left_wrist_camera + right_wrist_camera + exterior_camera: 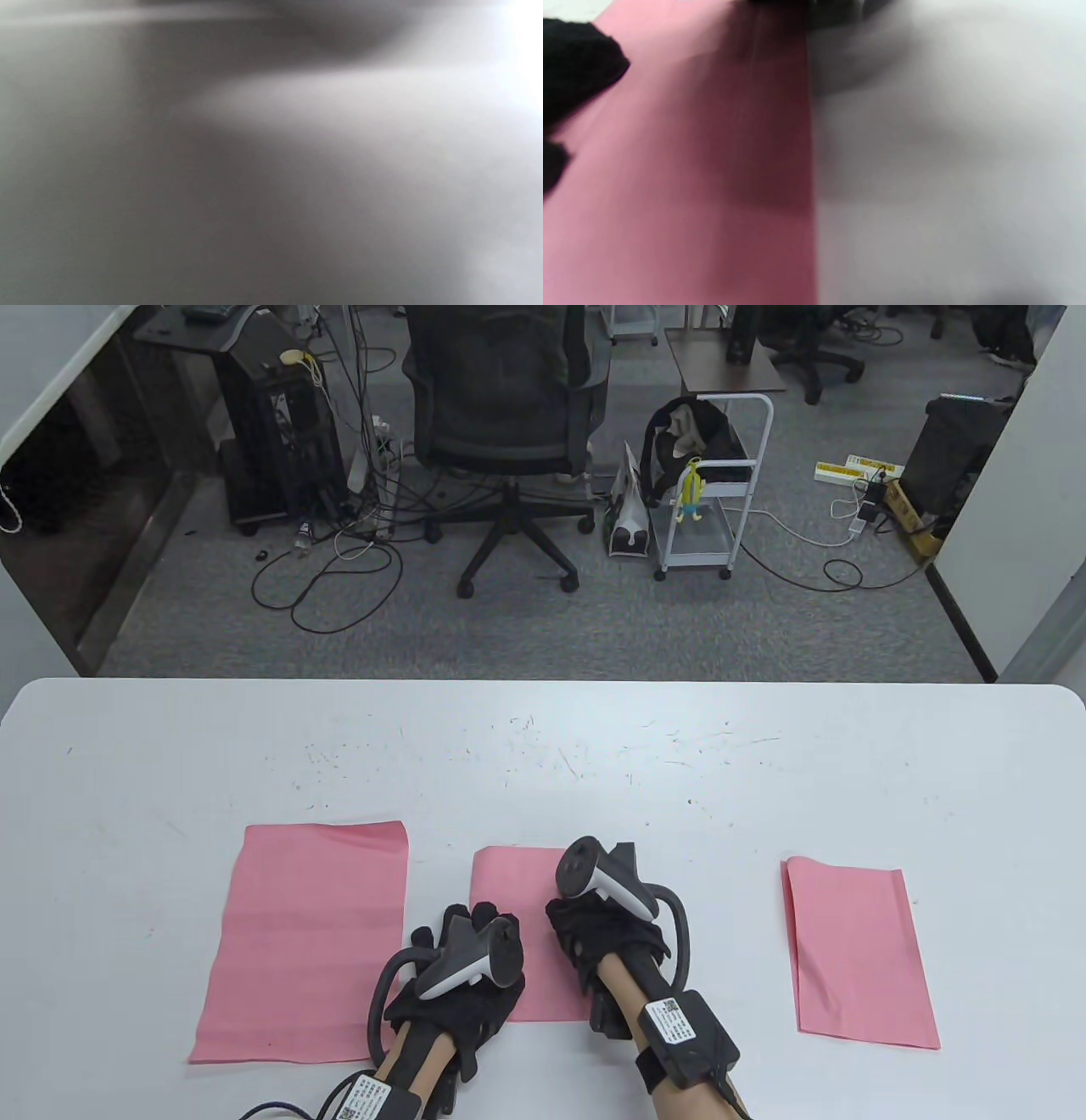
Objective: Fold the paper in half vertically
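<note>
Your left hand lies palm down on the lower left part of the middle pink sheet, near the front edge of the white table. Its gloved fingers stretch forward and slightly spread, flat on the paper; nothing is pinched between them as far as the table view shows. Your right hand sits on the right side of the same sheet, knuckles up, with the tracker on its back rising above it. Its fingers are hidden under the hand and tracker, so you cannot tell from above whether they press flat or curl around the paper's edge.

In the right wrist view, the pink sheet fills the left half, its straight right edge running down the frame against the table. Two black gloved fingertips enter from the left and rest on the paper. The left wrist view is only a grey blur, too soft to read.

The middle sheet is narrower than the full pink sheet lying flat just to its left. A folded pink sheet rests well apart on the right, its upper left corner slightly lifted.
</note>
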